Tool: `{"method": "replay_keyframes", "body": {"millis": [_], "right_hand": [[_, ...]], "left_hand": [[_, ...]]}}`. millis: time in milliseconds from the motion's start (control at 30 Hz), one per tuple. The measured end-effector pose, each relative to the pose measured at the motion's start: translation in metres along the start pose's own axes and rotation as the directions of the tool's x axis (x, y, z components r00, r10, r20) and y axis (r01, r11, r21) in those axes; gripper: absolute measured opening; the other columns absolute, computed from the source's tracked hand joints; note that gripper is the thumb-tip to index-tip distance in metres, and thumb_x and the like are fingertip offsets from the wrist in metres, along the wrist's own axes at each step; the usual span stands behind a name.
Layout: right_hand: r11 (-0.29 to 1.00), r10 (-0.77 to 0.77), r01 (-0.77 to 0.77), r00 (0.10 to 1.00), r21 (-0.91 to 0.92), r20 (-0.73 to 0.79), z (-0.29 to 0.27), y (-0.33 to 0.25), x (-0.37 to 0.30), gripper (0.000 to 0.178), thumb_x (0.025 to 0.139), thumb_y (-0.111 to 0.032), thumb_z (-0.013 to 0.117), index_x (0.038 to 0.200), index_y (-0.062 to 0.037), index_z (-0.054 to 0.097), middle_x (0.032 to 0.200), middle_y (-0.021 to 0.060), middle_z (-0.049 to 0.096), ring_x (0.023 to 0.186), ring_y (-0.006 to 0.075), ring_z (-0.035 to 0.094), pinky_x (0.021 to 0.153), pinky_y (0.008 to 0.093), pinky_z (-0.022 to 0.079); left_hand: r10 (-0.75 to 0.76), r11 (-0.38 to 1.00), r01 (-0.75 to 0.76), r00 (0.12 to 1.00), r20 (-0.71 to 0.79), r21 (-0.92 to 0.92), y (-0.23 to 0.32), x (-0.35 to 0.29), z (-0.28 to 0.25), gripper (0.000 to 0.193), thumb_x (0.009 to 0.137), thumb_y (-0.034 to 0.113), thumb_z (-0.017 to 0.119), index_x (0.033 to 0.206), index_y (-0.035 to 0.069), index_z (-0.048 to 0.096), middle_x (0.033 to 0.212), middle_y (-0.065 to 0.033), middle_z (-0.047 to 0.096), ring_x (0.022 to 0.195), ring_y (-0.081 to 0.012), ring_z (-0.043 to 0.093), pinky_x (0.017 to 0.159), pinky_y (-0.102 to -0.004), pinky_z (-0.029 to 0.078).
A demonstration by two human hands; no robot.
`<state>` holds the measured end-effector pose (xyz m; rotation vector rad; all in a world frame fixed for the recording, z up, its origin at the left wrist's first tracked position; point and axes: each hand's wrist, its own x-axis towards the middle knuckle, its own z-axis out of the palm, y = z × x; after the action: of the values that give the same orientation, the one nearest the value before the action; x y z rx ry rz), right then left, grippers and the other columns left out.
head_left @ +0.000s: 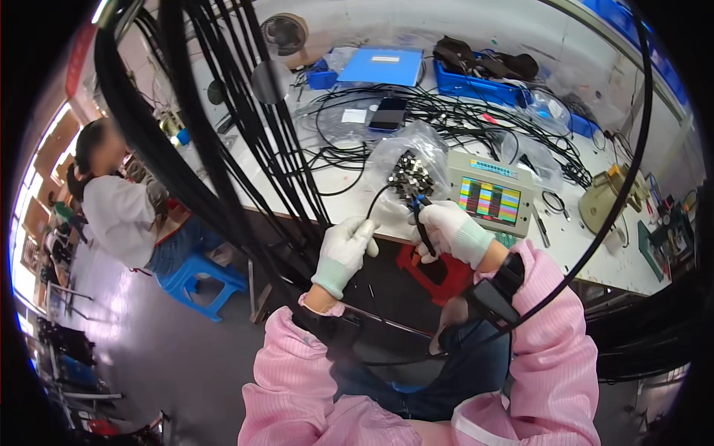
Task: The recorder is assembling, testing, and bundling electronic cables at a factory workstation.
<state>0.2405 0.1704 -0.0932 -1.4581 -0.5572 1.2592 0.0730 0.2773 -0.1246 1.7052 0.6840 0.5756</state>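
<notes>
My left hand [347, 251], in a white glove with a pale green cuff, is closed around a thin black cable [375, 199]. The cable's upper end bends toward a clear plastic bag [377, 157] full of small metal connectors [411, 177]. My right hand [448, 232], gloved the same way, grips a pair of dark pliers [424, 232] with blue near the jaws. The pliers point up at the bag's opening, at the table's front edge. Whether their jaws touch the cable or a connector is too small to tell.
A tester with a coloured screen [489, 199] stands right of the bag. Black cables [446, 111] and a phone [388, 114] lie behind. Thick cable bundles [201, 134] hang at the left. A red stool [439, 273] is under the table; a person [123, 201] sits at left.
</notes>
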Motion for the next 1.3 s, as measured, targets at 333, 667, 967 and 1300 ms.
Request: {"method": "replay_keyframes", "body": {"millis": [333, 667, 967, 1300], "right_hand": [[0.988, 0.018, -0.031, 0.996, 0.15, 0.088, -0.017, 0.008, -0.014, 0.031, 0.08, -0.02, 0.048, 0.102, 0.0026, 0.049, 0.08, 0.0135, 0.056, 0.06, 0.0226, 0.057, 0.051, 0.0316, 0.049], [0.447, -0.638, -0.48, 0.42, -0.755, -0.645, -0.199, 0.067, -0.135, 0.031, 0.077, -0.018, 0.055, 0.105, -0.006, 0.058, 0.103, 0.0149, 0.056, 0.092, 0.0268, 0.054, 0.079, 0.0323, 0.041], [-0.054, -0.964, 0.114, 0.251, -0.992, 0.081, -0.121, 0.04, -0.167, 0.024, 0.073, -0.018, 0.062, 0.093, -0.0049, 0.06, 0.099, 0.015, 0.054, 0.091, 0.033, 0.05, 0.078, 0.0383, 0.04], [0.082, -0.494, -0.185, 0.846, -0.979, -0.201, -0.146, 0.158, -0.186, 0.038, 0.079, -0.037, 0.054, 0.054, -0.0087, 0.056, 0.054, 0.0118, 0.055, 0.056, 0.0297, 0.057, 0.052, 0.0393, 0.044]], "left_hand": [[-0.033, 0.996, 0.042, 0.993, 0.112, -0.074, 0.003, -0.01, 0.015, 0.031, 0.09, 0.026, 0.043, 0.101, 0.0, 0.056, 0.056, -0.0004, 0.051, 0.039, -0.0037, 0.036, 0.039, -0.017, 0.029], [0.022, 0.999, 0.003, 0.828, 0.56, -0.045, 0.043, -0.029, 0.085, 0.032, 0.091, 0.026, 0.043, 0.106, 0.002, 0.056, 0.057, 0.0022, 0.05, 0.045, -0.0025, 0.037, 0.044, -0.0165, 0.03], [0.038, 0.999, -0.005, 0.592, 0.805, -0.044, 0.048, -0.029, 0.153, 0.027, 0.089, 0.021, 0.046, 0.106, 0.002, 0.056, 0.056, 0.002, 0.047, 0.05, -0.0045, 0.041, 0.046, -0.0181, 0.03], [0.109, 0.742, 0.498, 0.57, 0.814, -0.448, 0.089, -0.069, 0.132, 0.027, 0.085, 0.016, 0.051, 0.104, -0.003, 0.053, 0.068, -0.0106, 0.06, 0.045, -0.0084, 0.047, 0.041, -0.0196, 0.034]]}}
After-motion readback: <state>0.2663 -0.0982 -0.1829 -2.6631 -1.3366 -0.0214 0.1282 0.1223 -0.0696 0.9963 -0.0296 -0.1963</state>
